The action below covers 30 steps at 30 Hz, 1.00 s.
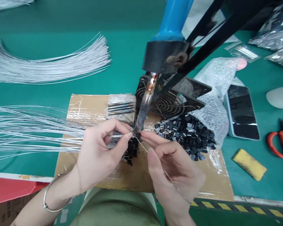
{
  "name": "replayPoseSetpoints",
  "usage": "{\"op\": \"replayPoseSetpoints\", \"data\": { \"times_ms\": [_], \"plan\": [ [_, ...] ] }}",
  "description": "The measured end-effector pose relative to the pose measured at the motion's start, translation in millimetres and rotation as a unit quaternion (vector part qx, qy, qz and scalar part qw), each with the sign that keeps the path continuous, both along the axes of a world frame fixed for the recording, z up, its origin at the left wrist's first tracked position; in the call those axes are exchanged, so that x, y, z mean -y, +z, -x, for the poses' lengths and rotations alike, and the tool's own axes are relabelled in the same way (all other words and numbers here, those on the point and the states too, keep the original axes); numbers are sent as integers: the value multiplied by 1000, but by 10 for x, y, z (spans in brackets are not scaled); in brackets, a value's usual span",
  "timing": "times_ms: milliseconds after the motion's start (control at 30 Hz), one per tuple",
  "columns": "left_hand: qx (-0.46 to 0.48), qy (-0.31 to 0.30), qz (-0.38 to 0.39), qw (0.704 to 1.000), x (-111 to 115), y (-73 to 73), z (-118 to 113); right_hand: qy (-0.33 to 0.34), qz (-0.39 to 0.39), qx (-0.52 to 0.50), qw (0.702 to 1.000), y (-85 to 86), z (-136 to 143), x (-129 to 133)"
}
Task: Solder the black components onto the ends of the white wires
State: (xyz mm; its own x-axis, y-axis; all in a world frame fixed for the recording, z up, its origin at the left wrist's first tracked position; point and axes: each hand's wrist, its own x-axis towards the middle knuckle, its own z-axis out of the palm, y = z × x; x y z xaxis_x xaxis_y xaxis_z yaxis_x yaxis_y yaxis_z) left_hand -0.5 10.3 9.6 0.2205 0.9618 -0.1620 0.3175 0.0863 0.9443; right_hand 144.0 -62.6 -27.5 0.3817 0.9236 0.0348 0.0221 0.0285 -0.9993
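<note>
Head view shows a green table (127,56) bearing a cardboard sheet (217,179), with loose pale wires (37,131) reaching in from the left. Above the sheet a blue-handled soldering iron (146,106) slants down, its tip between 2 hands. Left hand (103,153) has thumb and forefinger pinched together beside the tip, apparently on the end of 1 wire (114,136), though the fingers mostly hide it. Right hand (174,166) curls loosely, thumb and fingers closed lightly around a thin silvery strand (143,146) running up to the tip. Small black connectors (191,133) lie heaped near that hand.
</note>
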Motion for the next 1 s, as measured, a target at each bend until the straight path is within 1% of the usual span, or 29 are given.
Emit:
{"op": "replayPoseSetpoints", "data": {
  "times_ms": [300, 467, 1000],
  "plan": [
    [-15, -1, -5, 1000, 25, -4, 20, -14, -12, -8, 1000, -28, 37, 4],
    [-6, 1, 1, 1000, 20, -4, 8, -4, -20, -1, 1000, -57, 23, 3],
    [-15, -1, 0, 1000, 29, -17, 25, -18, -20, -12, 1000, -42, 52, 11]
  ]
}}
